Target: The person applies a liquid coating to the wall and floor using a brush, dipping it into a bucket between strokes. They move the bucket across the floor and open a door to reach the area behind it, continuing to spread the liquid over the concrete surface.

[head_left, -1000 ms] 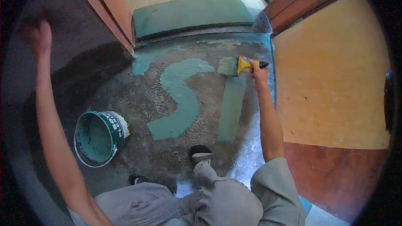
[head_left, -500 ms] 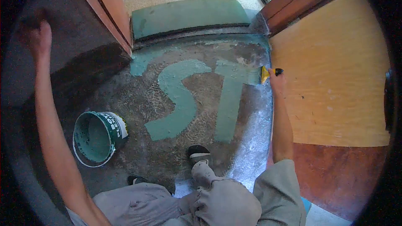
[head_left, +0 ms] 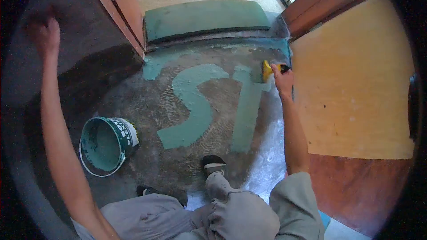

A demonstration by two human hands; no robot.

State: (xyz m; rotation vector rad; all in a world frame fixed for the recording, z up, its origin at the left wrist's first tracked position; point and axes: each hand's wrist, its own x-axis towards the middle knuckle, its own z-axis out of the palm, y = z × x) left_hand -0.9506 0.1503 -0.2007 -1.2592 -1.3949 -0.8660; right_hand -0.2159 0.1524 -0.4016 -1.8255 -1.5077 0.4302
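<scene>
My right hand [head_left: 283, 78] is closed round a paintbrush [head_left: 268, 70] with a yellow ferrule and a black handle. Its bristles point left and touch the floor beside the top of a straight green paint stroke [head_left: 246, 115]. To the left of that stroke lies a curved, S-like green stroke [head_left: 193, 102]. At the upper left, my left hand [head_left: 50, 35] is raised against a dark surface; shadow hides its fingers. Below it, a dark green bucket [head_left: 129, 132] with a white label and wire handle stands tilted towards me, green paint inside.
A green-topped door sill [head_left: 204, 19] crosses the far side, between a reddish door frame [head_left: 122, 9] and a yellow wood panel [head_left: 356, 84] on the right. My shoe [head_left: 213, 164] rests close below the strokes. More green paint [head_left: 152, 67] marks the floor's far left corner.
My right hand has drawn the brush leftward and slightly up, over the top of the straight stroke. The view has shifted a little; my left hand stays raised.
</scene>
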